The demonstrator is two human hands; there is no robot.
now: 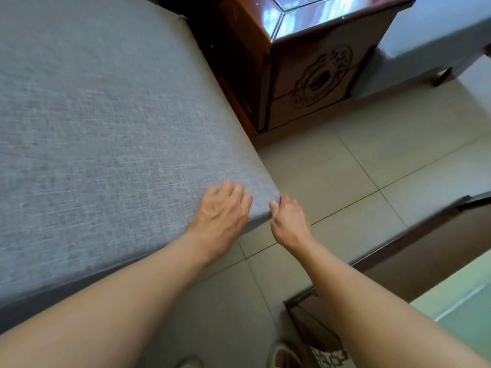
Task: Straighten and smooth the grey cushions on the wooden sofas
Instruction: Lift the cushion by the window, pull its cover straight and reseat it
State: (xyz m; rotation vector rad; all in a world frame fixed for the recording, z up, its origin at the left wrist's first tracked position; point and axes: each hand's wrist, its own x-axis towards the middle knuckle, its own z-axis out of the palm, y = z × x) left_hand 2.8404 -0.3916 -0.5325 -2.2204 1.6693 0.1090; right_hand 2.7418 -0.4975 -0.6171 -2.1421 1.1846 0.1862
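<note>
Both hands at cushion corner

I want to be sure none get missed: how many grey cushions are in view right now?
2. One large grey cushion at left, under both hands; a second cushion at top right, beyond the wooden side table. Others may lie outside the frame.

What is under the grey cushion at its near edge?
A dark strip of sofa frame shows beneath the grey cushion. The seat itself is covered; the left hand rests on top.
</note>
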